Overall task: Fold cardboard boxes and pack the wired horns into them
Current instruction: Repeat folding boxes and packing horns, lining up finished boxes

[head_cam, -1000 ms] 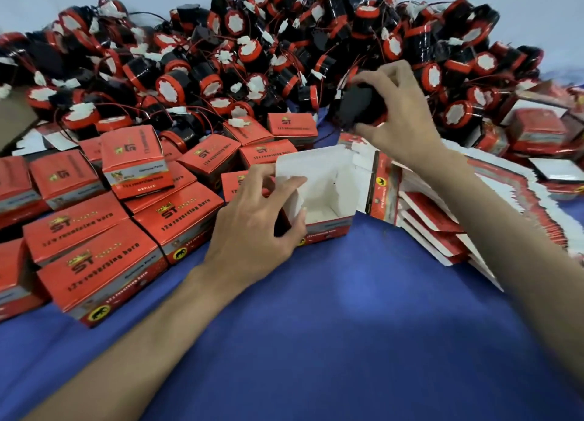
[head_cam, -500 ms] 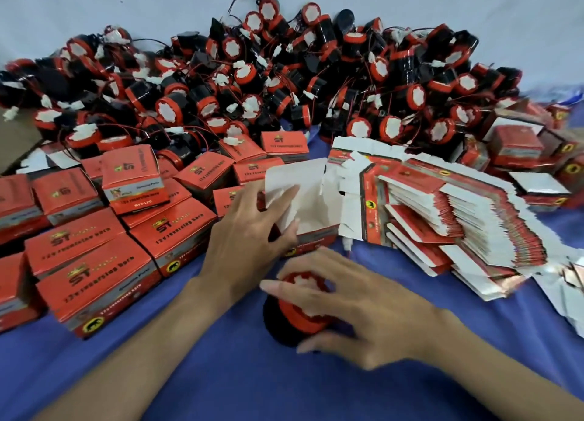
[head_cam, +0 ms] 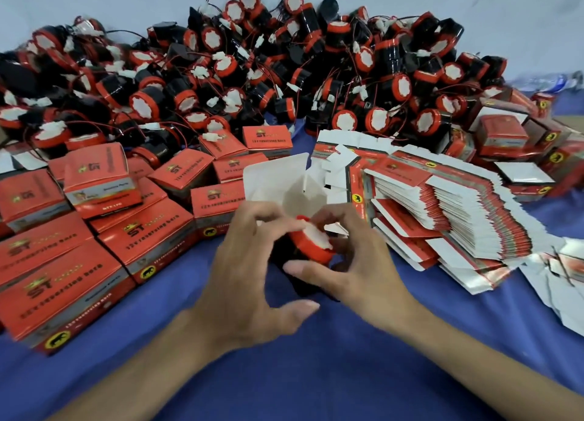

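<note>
Red-capped horn (head_cam: 311, 251) sits at frame centre, left hand (head_cam: 249, 272) and right hand (head_cam: 363, 272) both curled round it, just below the open box (head_cam: 275, 174). White face tilts up-right, long axis running from lower left. Packing appears under way; next, likely, turn it and drop it in, wire tucked. Loose horns (head_cam: 225, 66) fill the top.

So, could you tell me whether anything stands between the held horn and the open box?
Nothing visible does. The horn, held by the left hand and right hand, sits just in front of the open box, whose lid flap stands up at the back. Its lower part is hidden behind the hands.
</note>
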A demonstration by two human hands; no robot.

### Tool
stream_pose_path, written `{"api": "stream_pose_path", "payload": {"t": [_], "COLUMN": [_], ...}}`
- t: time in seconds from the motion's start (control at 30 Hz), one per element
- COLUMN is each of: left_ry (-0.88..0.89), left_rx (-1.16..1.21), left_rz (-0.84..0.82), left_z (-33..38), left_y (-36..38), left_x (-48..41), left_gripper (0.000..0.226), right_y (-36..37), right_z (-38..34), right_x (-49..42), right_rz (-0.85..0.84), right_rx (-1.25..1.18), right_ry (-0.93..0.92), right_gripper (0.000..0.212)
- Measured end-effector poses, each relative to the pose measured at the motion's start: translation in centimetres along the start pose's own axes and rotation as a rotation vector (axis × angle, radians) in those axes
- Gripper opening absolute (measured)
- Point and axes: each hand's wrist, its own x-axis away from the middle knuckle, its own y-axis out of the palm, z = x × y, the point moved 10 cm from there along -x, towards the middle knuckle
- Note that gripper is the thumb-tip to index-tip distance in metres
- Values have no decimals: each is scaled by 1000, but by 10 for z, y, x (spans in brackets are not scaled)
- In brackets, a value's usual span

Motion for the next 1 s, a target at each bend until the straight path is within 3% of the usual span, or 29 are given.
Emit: {"api": "stream_pose_path", "payload": {"t": [0.17,0.27,0.37,0.5,0.57,0.7,0.83,1.0], "left_ry": [-90,-44,15,-62,-89,-112,-63,141], "left_rx": [-88,-143,-146,-53,-2,32,61,71], "left_rz": [-88,-47,65,251,318,362,366,260], "left_z": [-4,2,9,-1,-6,-15,-16,8], "left_y": [14,8,0,-23,-32,-38,-39,-29], "left_x": [2,0,-4,-3,-1,-1,1,-1], "left_gripper": [72,68,50,41,37,28,28,38], "right_y": [0,5,9,31,35,17,8,-1], "right_z": [15,14,10,1,-2,-2,8,7], "right_x": [1,0,0,13,16,2,-3,-11], "right_rz": [9,-45,-160,-467,-521,-388,-417,-401], "right_rx": [-209,-264,-389,-312,-247,-200,-113,-227], "right_ry": [157,159,147,126,78,40,107,105], "right_gripper": [49,46,48,78,85,63,30,22]}}
